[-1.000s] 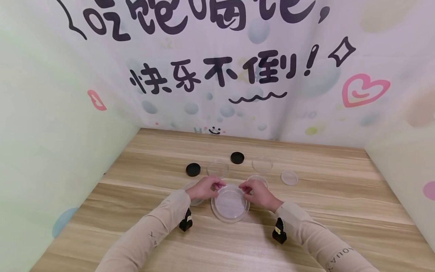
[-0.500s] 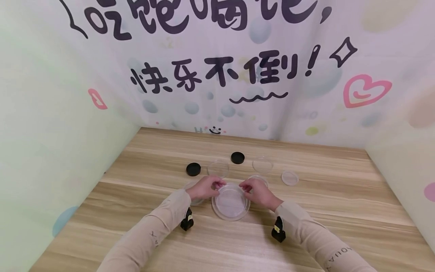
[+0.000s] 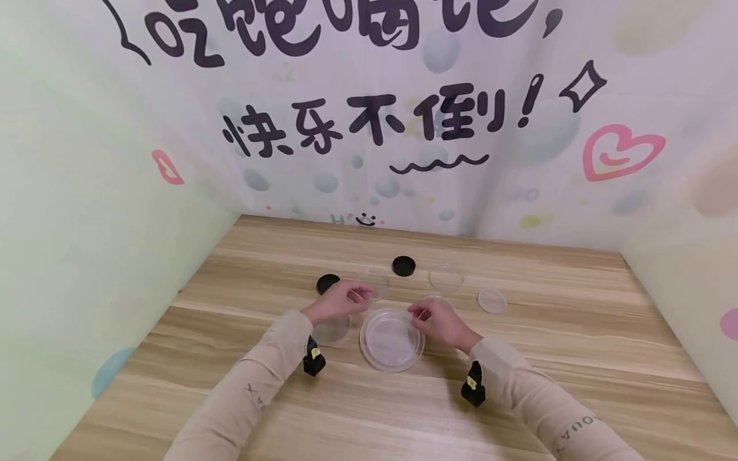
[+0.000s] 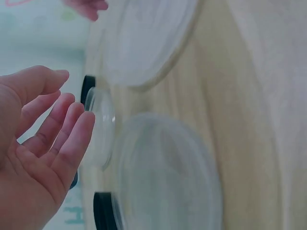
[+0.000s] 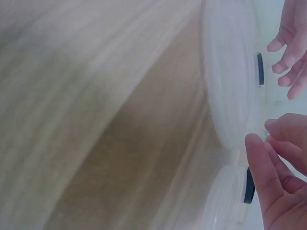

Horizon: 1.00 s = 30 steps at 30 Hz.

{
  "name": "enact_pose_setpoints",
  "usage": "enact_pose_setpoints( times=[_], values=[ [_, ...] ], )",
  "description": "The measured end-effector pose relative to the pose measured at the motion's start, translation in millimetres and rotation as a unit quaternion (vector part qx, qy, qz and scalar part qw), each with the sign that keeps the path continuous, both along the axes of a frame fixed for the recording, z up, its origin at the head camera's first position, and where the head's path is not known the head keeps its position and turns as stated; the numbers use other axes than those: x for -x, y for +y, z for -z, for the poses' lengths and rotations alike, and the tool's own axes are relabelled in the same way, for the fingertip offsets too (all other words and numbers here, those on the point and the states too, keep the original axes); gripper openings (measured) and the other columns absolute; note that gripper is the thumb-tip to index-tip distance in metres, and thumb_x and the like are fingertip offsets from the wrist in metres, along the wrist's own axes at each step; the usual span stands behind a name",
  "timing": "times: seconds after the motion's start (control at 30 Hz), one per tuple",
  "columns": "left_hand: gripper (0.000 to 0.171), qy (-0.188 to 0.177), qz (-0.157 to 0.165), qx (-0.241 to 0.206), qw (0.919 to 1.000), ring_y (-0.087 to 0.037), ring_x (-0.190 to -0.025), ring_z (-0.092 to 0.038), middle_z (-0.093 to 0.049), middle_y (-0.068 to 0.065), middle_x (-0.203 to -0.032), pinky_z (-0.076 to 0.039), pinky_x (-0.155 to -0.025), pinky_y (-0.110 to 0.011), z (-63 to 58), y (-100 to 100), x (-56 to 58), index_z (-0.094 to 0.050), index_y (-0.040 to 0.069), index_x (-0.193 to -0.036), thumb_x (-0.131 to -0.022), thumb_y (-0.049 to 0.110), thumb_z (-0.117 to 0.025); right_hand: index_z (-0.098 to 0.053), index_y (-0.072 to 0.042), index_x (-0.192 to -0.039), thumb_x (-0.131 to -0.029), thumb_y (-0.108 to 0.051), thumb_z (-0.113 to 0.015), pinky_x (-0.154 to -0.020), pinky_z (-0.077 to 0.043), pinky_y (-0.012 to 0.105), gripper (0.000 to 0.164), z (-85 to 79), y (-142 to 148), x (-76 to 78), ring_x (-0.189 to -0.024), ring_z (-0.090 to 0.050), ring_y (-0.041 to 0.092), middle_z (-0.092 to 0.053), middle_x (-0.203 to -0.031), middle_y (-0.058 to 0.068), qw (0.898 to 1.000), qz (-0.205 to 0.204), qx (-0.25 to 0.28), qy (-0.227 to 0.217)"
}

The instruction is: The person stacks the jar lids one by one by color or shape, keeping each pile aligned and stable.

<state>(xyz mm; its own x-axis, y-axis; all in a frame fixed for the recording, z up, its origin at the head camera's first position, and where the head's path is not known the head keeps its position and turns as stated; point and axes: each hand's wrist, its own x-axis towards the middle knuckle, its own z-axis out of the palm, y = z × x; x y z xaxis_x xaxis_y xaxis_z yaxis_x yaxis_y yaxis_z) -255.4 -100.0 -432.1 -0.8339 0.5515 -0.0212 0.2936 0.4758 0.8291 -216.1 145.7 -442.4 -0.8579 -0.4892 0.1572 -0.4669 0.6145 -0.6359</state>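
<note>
A wide, clear round dish resembling a petri dish (image 3: pixel 393 351) lies flat on the wooden table, a smaller ring showing within its rim. My left hand (image 3: pixel 340 301) hovers past its upper left, over a second clear dish (image 3: pixel 334 333). In the left wrist view the fingers (image 4: pixel 79 139) are loosely bent with nothing between them. At the wide dish's upper right edge is my right hand (image 3: pixel 442 323). The right wrist view shows its fingertips (image 5: pixel 252 143) close to the rim, holding nothing; whether they touch it is unclear.
Behind the hands lie two black round caps, one left (image 3: pixel 327 282) and one farther back (image 3: pixel 403 266). Clear round pieces lie near them (image 3: pixel 375 286), at back right (image 3: pixel 446 278) and far right (image 3: pixel 492 301). Another (image 3: pixel 436 299) is partly behind my right hand. A printed curtain (image 3: pixel 369 160) hangs behind the table.
My left hand has left the wide dish's rim and moved up and left, partly covering the left black cap. My right hand has barely moved. The wide dish stays in place.
</note>
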Motion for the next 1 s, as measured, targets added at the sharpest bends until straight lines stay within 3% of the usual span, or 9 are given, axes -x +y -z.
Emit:
enact_pose_setpoints(
  times=[0.2, 0.47, 0.63, 0.8, 0.9, 0.97, 1.0],
  values=[
    [0.035, 0.01, -0.028, -0.026, 0.9992, -0.025, -0.089, -0.056, -0.056, -0.023, -0.103, -0.047, -0.077, -0.03, -13.8, -10, 3.7, -0.053, -0.007, -0.114, -0.08, -0.002, -0.058, -0.063, 0.007, -0.097, -0.08, 0.0, -0.059, -0.062, -0.048, 0.025, 0.018, -11.9, 0, 6.9, -0.07, -0.057, 0.018, -0.063, -0.08, 0.01, 1.0, 0.028, 0.014, -0.004],
    [0.033, 0.018, -0.1, -0.047, 0.9937, -0.029, -0.09, -0.055, -0.056, -0.025, -0.102, -0.047, -0.077, -0.032, -20.0, -14, 14.3, -0.053, -0.009, -0.111, -0.079, -0.003, -0.057, -0.062, 0.007, -0.097, -0.082, -0.003, -0.058, -0.061, -0.049, 0.027, 0.018, -27.1, -9, 31.0, -0.07, -0.058, 0.021, -0.063, -0.082, 0.012, 0.998, 0.054, 0.027, 0.009],
    [0.029, 0.028, -0.125, -0.041, 0.9909, -0.028, -0.087, -0.056, -0.058, -0.021, -0.098, -0.048, -0.072, -0.027, -19.5, -13, 20.2, -0.055, -0.008, -0.108, -0.081, -0.001, -0.057, -0.061, 0.004, -0.101, -0.084, -0.007, -0.057, -0.064, -0.049, 0.029, 0.021, -31.8, -18, 48.9, -0.075, -0.057, 0.021, -0.062, -0.088, 0.013, 0.996, 0.08, 0.018, -0.015],
    [0.028, 0.016, -0.16, -0.034, 0.9864, -0.029, -0.09, -0.056, -0.058, -0.021, -0.1, -0.047, -0.076, -0.03, -11.2, -10, 30.7, -0.056, -0.008, -0.108, -0.081, 0.002, -0.059, -0.06, 0.007, -0.101, -0.084, -0.007, -0.058, -0.069, -0.048, 0.03, 0.022, -33.1, -28, 64.1, -0.079, -0.058, 0.023, -0.063, -0.089, 0.015, 0.996, 0.087, 0.022, -0.018],
    [0.03, 0.023, -0.16, -0.044, 0.9859, -0.027, -0.094, -0.055, -0.058, -0.018, -0.104, -0.045, -0.083, -0.034, -4.4, -10, 34.1, -0.056, -0.004, -0.11, -0.082, 0.006, -0.06, -0.061, 0.007, -0.1, -0.082, -0.006, -0.059, -0.069, -0.049, 0.032, 0.023, -23.9, -32, 77.3, -0.08, -0.059, 0.025, -0.063, -0.088, 0.015, 0.995, 0.088, 0.037, -0.033],
    [0.032, 0.041, -0.143, -0.08, 0.9856, -0.021, -0.091, -0.057, -0.06, -0.012, -0.103, -0.046, -0.079, -0.029, 26.5, -15, 55.5, -0.058, 0.002, -0.109, -0.08, 0.013, -0.064, -0.062, 0.004, -0.101, -0.082, -0.009, -0.058, -0.07, -0.049, 0.031, 0.023, -16.0, -35, 83.9, -0.082, -0.06, 0.022, -0.064, -0.089, 0.013, 0.995, 0.081, 0.046, -0.026],
    [0.032, 0.041, -0.139, -0.087, 0.9856, -0.02, -0.091, -0.057, -0.06, -0.011, -0.103, -0.046, -0.079, -0.028, 33.8, -15, 60.1, -0.059, 0.003, -0.108, -0.079, 0.015, -0.066, -0.064, 0.001, -0.099, -0.082, -0.013, -0.06, -0.068, -0.049, 0.028, 0.023, 0.2, -34, 96.8, -0.079, -0.06, 0.019, -0.064, -0.087, 0.01, 0.995, 0.073, 0.057, -0.019]
  ],
)
